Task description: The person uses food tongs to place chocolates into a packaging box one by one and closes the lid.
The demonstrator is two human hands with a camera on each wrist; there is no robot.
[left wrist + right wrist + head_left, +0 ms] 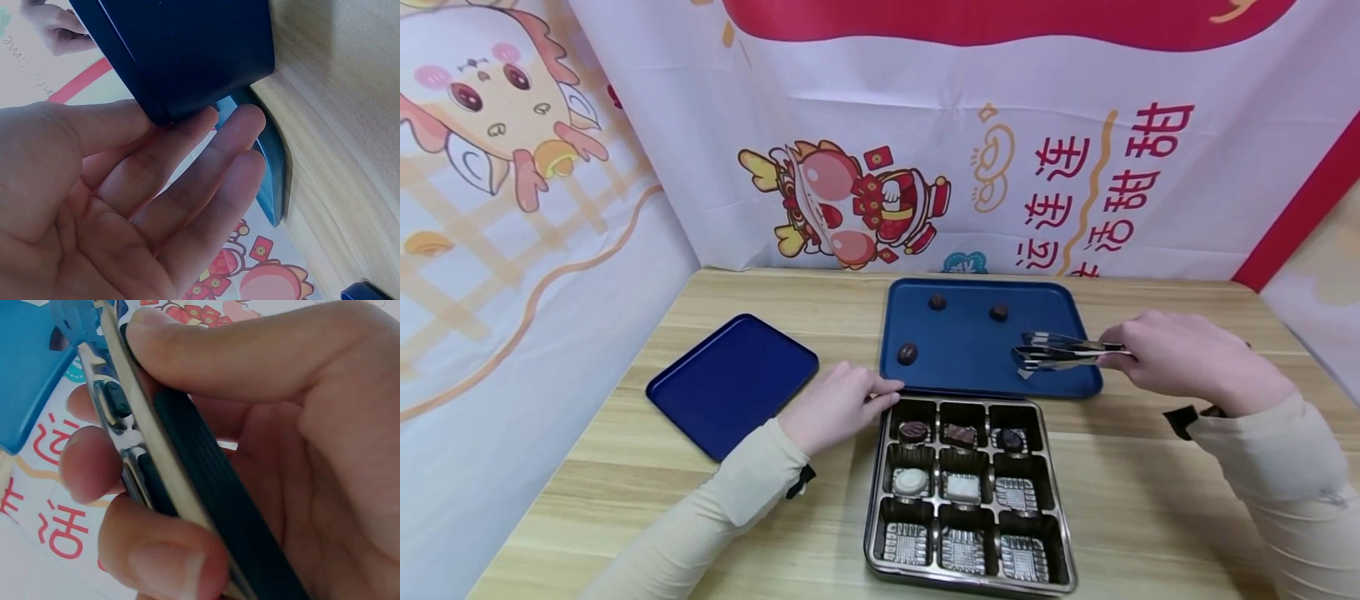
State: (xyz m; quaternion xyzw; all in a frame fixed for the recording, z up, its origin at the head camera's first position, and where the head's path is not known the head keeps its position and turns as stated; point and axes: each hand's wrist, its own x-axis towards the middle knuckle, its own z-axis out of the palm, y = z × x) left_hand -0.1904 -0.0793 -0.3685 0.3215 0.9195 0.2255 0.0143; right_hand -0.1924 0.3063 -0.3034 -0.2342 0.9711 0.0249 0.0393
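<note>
My left hand [835, 408] pinches the top left corner of a dark chocolate box [871, 533] between thumb and fingertips; in the left wrist view, the other fingers [234, 187] lie beside that corner. In the box's back row sit three dark chocolates, including a striped one [959, 434]. Its middle row has a round white chocolate [911, 482] and a square white one [962, 487]. My right hand [1187, 358] grips metal tongs [1060, 352], whose dark handle pad [200, 469] lies against the palm. The tongs' tips are over the blue tray [962, 367], to the right of its chocolates.
On the blue tray lie three dark chocolates: an oval one [907, 353] at front left and two smaller ones [937, 302] farther back. A darker blue tray [737, 383] rests left of my left hand. Behind the wooden table [805, 292] hangs a printed cloth [850, 100].
</note>
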